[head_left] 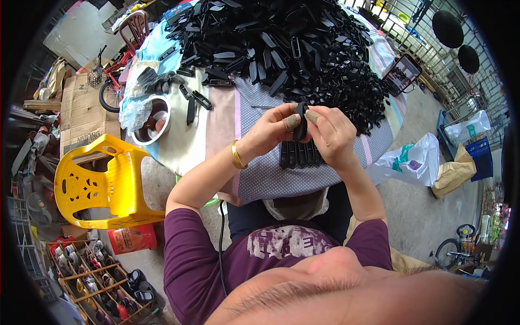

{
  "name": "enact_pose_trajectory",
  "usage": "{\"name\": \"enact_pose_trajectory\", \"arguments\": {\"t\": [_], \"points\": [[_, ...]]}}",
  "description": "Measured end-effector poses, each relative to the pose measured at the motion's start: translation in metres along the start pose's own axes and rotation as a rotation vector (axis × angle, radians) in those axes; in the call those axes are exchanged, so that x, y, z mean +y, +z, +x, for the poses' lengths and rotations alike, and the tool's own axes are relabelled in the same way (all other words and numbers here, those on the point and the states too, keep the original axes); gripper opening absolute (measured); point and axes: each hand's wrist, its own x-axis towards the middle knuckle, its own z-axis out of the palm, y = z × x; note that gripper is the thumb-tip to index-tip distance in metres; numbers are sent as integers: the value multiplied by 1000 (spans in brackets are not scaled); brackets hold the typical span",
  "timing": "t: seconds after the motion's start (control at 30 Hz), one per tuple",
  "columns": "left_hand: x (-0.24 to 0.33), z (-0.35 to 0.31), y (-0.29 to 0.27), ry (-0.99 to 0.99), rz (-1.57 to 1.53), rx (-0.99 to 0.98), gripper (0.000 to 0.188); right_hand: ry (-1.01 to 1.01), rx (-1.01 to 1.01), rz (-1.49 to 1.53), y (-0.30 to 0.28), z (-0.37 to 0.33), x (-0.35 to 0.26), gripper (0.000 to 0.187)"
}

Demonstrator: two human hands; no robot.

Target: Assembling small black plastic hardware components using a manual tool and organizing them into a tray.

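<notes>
Over the near edge of the table, a long black plastic piece (300,123) is held upright between both my hands. My left hand (268,130) pinches it from the left, with tan tape round the thumb and a gold bangle on the wrist. From the right, my right hand (334,135) grips it too, a taped finger pressed against its upper part. Just below the hands lies a neat row of similar black pieces (297,157). A thin metal rod (262,106) rests beside my left hand. Behind, a large heap of loose black plastic pieces (260,46) covers the table.
A white bowl (166,111) and several loose pieces (201,100) lie on the table's left. A yellow plastic chair (122,187) stands left, near a shoe rack (97,281). At right are a phone on a stand (403,73), a white plastic bag (414,160) and a brown paper sack (454,172).
</notes>
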Motion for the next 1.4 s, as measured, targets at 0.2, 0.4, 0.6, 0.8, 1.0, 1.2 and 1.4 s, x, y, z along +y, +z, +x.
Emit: {"name": "enact_pose_trajectory", "arguments": {"t": [0.2,0.4,0.6,0.8,1.0,1.2,1.4], "points": [[3,-3,5,21,86,31,30,50,-139,-5,-7,2,-7,23],[0,-6,9,-10,163,64,36,16,-241,83,-16,0,-5,30],[-10,-1,25,2,200,101,38,256,-177,57,-23,-18,-27,38],[26,-14,16,283,1179,269,38,602,-157,22,-58,-43,-18,39],[87,-58,-64,-94,2128,1000,41,722,-392,-48,-68,-86,14,33],[74,-84,-98,-373,1983,965,44,622,-335,-11,-47,-86,16,25],[74,-91,-110,-209,1929,948,47,603,-371,29,-53,-80,40,18]]}}
